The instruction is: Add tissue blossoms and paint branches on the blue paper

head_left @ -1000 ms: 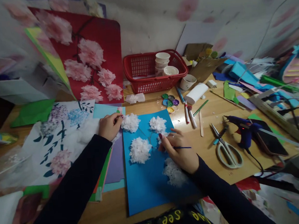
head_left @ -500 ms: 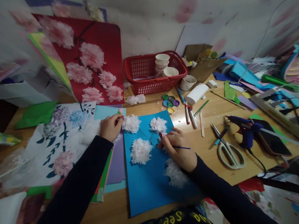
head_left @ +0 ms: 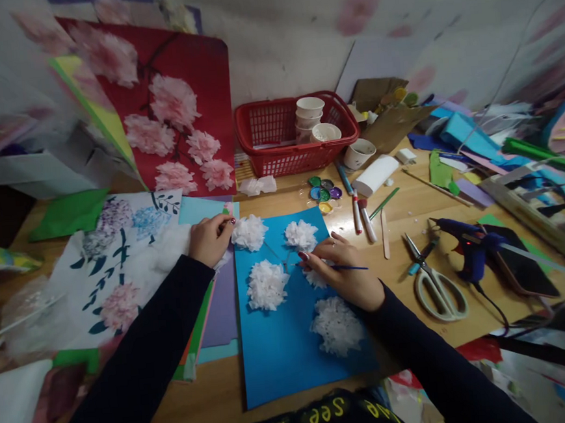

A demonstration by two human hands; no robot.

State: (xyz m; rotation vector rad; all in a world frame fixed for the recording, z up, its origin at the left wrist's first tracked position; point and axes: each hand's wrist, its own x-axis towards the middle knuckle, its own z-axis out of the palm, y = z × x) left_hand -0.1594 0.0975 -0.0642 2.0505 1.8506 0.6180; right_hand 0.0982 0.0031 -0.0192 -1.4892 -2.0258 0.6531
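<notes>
A blue sheet lies on the table with several white paper flowers on it. Thin dark lines run between the upper flowers. My right hand is over the sheet's right side, closed round a thin blue paintbrush, whose tip points left toward the lines. At the sheet's top left corner, my left hand has its thumb and index finger pinched beside the upper left flower; whatever is between them is too small to make out.
Behind the sheet are a paint palette and a red basket with paper cups. Scissors, a glue gun and a phone lie right. A red flower picture leans on the wall; printed flower paper lies left.
My right hand has shifted slightly right with the brush, uncovering more of the flowers under it. My left hand stays at the corner. The view has shifted a little.
</notes>
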